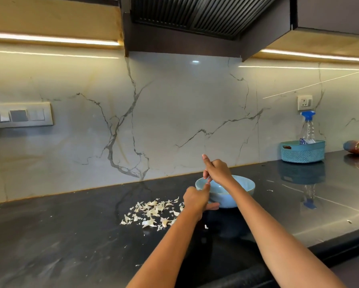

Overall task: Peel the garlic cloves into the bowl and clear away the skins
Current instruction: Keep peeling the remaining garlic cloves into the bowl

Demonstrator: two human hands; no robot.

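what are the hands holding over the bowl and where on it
It cannot be told. Both hands, left and right, are curled at the near-left rim of the blue bowl, but anything pinched between them is too small to see.

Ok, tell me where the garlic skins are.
The garlic skins lie scattered on the dark counter, just left of the blue bowl, beside the left hand.

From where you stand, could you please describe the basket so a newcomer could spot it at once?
Follow the dark counter to its far right end, against the marble wall. The basket stands there, blue and woven, with a spray bottle standing in it.
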